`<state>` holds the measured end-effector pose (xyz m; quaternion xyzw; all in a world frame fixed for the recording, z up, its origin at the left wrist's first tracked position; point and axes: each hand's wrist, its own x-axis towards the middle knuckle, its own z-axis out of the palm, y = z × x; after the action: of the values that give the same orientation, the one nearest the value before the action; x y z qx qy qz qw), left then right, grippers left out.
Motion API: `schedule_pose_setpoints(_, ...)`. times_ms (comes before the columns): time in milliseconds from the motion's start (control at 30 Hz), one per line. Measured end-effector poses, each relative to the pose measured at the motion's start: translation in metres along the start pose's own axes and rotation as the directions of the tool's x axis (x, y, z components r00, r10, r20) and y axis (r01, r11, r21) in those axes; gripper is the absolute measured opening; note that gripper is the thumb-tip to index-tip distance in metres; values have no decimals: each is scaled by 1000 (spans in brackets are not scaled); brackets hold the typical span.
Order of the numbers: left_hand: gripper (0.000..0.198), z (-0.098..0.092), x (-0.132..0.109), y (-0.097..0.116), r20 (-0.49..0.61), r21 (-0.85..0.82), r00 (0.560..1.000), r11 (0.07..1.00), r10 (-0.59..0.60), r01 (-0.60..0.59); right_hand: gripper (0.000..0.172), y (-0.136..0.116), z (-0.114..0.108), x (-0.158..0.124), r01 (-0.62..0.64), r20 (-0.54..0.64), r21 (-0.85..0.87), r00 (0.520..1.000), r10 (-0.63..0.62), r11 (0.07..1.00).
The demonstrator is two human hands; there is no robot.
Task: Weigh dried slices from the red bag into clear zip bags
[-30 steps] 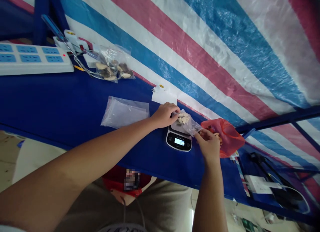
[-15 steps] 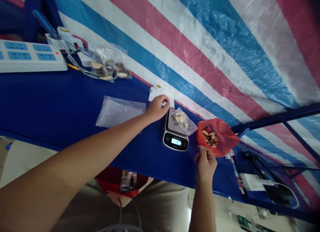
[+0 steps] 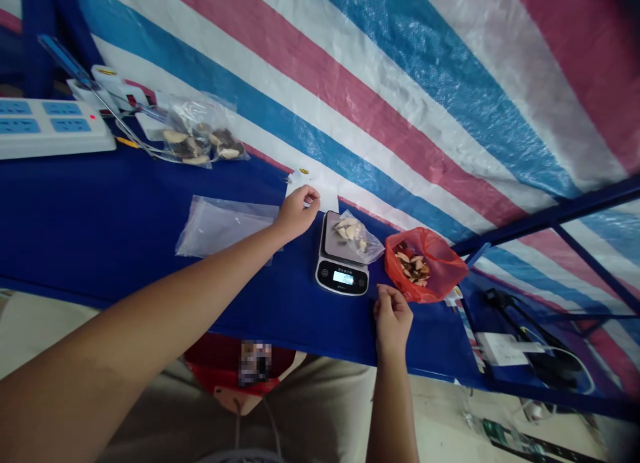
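A small digital scale (image 3: 324, 255) with a lit display stands on the blue table, and a clear plastic bag (image 3: 371, 247) holding pale dried slices lies on its pan. Left of the scale, my left hand (image 3: 299, 211) rests by a white sheet, its fingers loosely curled and nothing visible in them. My right hand (image 3: 393, 320) is just right of the scale's front, thumb and fingertips pressed together with nothing seen between them. Close beyond it sits an open red plastic bag (image 3: 445, 271) with dried brown-and-pale slices (image 3: 413, 266) inside; hand and bag look apart.
Flat clear bags (image 3: 220, 226) lie under and beside my left forearm. Filled clear bags (image 3: 227, 143) stand at the back left, near a power strip (image 3: 55, 140) and cables. A striped tarp (image 3: 350, 90) hangs behind; a blue metal frame (image 3: 540, 220) is at right.
My right hand has drawn away from the red bag's edge, slightly toward the scale. My left hand stays by the scale. The whole view has shifted a little.
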<state>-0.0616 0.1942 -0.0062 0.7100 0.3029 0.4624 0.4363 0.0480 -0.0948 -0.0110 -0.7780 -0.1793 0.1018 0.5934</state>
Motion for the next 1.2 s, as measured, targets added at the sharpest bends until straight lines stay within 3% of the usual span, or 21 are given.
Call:
schedule_pose_setpoints(400, 10, 0, -1, 3, -16, -31, 999, 999, -28, 28, 45, 3, 2, 0, 26, -23, 3, 999, -26, 1000)
schedule_pose_setpoints(533, 11, 0, -1, 1, -2, -27, 1000, 999, -28, 28, 45, -11, 5, -4, 128, -56, 22, 990, -126, 992)
schedule_pose_setpoints(733, 9, 2, -1, 0, 4, -30, 1000, 1000, -6, 6, 49, -52, 24, 26, 277, 190, -125, 949, -251, 953)
schedule_pose_setpoints(900, 10, 1, -2, 1, 9, -22, 1000, 1000, -4, 4, 36, -83, 47, 56, 407, 232, -193, 903, -362, 893)
schedule_pose_setpoints(1033, 10, 0, -3, 2, 16, -33, 1000, 999, 8, -8, 36, -131, 41, 51, 569, 267, -279, 820, -506, 774)
schedule_pose_setpoints(1200, 11, -1, -3, 5, 26, -31, 999, 999, -22, 22, 32, -195, 21, 32, 676, 589, -466, 718, -370, 570)
